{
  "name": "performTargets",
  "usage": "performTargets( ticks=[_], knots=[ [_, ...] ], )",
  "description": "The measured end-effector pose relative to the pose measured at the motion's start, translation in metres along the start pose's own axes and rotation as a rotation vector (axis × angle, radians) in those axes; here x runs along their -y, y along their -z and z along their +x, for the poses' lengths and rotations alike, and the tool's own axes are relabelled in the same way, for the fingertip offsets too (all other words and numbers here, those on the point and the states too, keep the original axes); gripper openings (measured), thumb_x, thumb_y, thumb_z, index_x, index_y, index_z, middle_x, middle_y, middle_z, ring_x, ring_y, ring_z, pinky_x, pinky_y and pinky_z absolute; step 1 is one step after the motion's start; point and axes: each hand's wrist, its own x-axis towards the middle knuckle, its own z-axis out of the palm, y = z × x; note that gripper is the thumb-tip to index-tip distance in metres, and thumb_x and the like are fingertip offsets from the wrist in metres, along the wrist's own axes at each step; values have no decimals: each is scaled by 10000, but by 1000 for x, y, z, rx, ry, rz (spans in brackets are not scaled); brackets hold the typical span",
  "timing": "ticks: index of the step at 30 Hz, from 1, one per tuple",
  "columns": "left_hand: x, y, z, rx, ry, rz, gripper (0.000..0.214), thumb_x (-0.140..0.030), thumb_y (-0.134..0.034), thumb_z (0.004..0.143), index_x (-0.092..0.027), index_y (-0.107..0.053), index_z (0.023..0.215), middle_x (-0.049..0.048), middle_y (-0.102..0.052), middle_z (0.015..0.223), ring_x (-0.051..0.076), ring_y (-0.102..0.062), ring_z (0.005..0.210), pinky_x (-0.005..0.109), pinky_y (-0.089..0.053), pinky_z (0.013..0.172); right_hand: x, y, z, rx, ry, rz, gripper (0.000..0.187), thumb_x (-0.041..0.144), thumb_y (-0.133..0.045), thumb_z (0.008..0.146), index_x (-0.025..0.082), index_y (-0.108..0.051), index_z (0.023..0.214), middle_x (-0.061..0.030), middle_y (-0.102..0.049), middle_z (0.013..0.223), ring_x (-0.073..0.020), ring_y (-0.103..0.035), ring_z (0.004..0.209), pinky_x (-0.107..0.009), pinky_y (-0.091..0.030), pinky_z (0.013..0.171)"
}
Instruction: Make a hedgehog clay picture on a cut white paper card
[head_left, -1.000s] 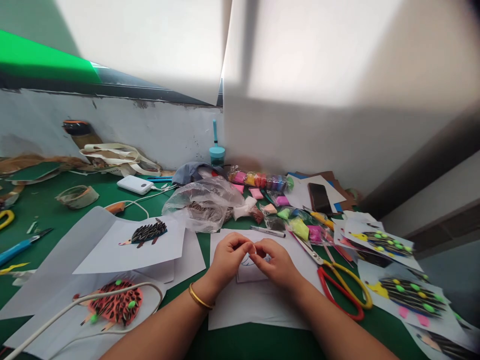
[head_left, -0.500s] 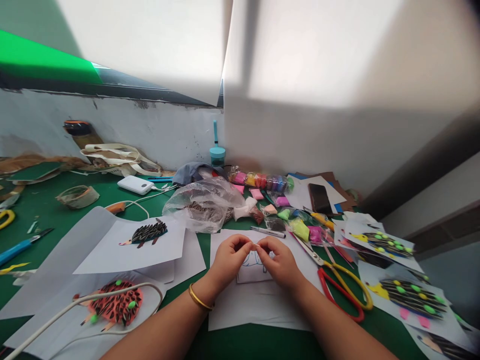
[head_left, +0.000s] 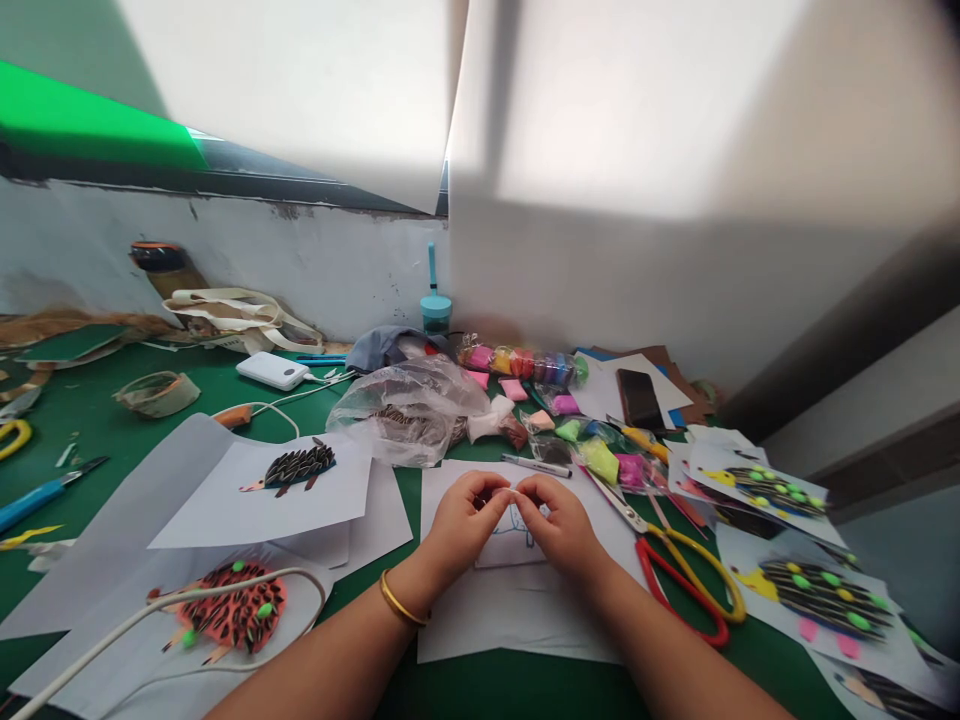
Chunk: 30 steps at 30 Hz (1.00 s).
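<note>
A big green table (head_left: 495,692) takes up the low part of the view. On it, a large white paper (head_left: 480,628) lies flat under both hands. Past the paper sits a clear plastic bag (head_left: 424,395) with dark stuff inside. Big scissors (head_left: 639,522) with red and yellow handles lie on the right, part of them over the paper's edge. The left hand (head_left: 465,515) and the right hand (head_left: 561,515) meet in the middle, fingers curled in and tips close together. I cannot tell if they pinch something, because the tips hide it. Off to the left, a red spiky animal (head_left: 238,610) is on another sheet. A small paper (head_left: 514,552) with blue lines drawn on it lies on the large one, right below the fingertips and partly covered. A pen (head_left: 536,466) lies just beyond the hands.
</note>
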Motion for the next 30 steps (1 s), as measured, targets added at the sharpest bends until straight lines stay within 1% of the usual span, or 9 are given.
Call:
performTargets(
  ticks=[2, 7, 10, 12, 15, 18, 22, 27, 30],
  knots=[
    [0, 0, 0, -4, -41, 11, 204, -381, -680, 816, -204, -726, 906, 48, -687, 864, 172, -613, 777, 295, -500, 702, 0, 0, 0, 16, 21, 6, 214, 331, -518, 937, 209, -633, 805, -21, -631, 745, -170, -573, 705, -285, -457, 647],
    [1, 3, 1, -75, -82, 1, 176, -376, -719, 789, -202, -727, 757, 35, -671, 771, 172, -610, 745, 293, -490, 688, -3, 0, -1, 45, 52, 28, 248, 381, -498, 961, 212, -648, 859, -33, -645, 784, -185, -592, 756, -298, -465, 687],
    [-1, 4, 2, -29, -61, -37, 160, -369, -709, 801, -217, -759, 790, 45, -691, 811, 187, -631, 806, 313, -504, 750, -3, 0, -1, 66, 39, 37, 204, 391, -574, 928, 217, -675, 891, -25, -652, 779, -182, -593, 747, -293, -466, 686],
    [-3, 4, 2, 10, -54, -46, 178, -371, -667, 836, -231, -776, 829, 52, -703, 846, 198, -636, 859, 333, -504, 808, -2, 0, 0, 52, 32, 47, 196, 363, -558, 940, 218, -682, 898, -30, -666, 803, -181, -601, 764, -294, -469, 702],
    [-3, 4, 1, 17, -61, -44, 181, -358, -656, 839, -234, -773, 897, 54, -699, 880, 200, -631, 875, 335, -499, 810, -1, 0, -1, 30, 30, 15, 192, 321, -540, 938, 215, -662, 835, -28, -649, 769, -178, -587, 733, -293, -454, 673],
    [-1, 3, 0, 9, -69, -5, 127, -326, -693, 797, -216, -746, 831, 40, -675, 826, 186, -612, 808, 309, -485, 736, 0, -1, -1, 49, 65, -58, 168, 272, -554, 903, 215, -628, 765, -13, -607, 708, -168, -551, 682, -290, -420, 635],
    [1, 2, 0, -5, -27, 36, 144, -305, -651, 813, -195, -684, 725, 29, -648, 761, 178, -593, 760, 302, -467, 709, 2, -2, -2, 62, 65, -62, 152, 229, -547, 888, 212, -628, 760, -6, -602, 709, -159, -548, 685, -285, -412, 639],
    [-1, 2, 1, 15, 40, -81, 220, -366, -579, 859, -187, -708, 866, 55, -699, 880, 199, -632, 864, 329, -487, 809, 3, 0, -1, 64, 45, -41, 142, 203, -550, 873, 212, -648, 771, -2, -609, 716, -156, -555, 698, -280, -414, 656],
    [-2, 1, 1, 40, 98, -123, 195, -359, -627, 810, -171, -677, 817, 41, -676, 797, 180, -610, 763, 295, -480, 711, 3, 0, -1, 71, 38, -41, 165, 237, -543, 892, 207, -653, 773, -7, -615, 723, -159, -557, 706, -283, -414, 666]
  ],
)
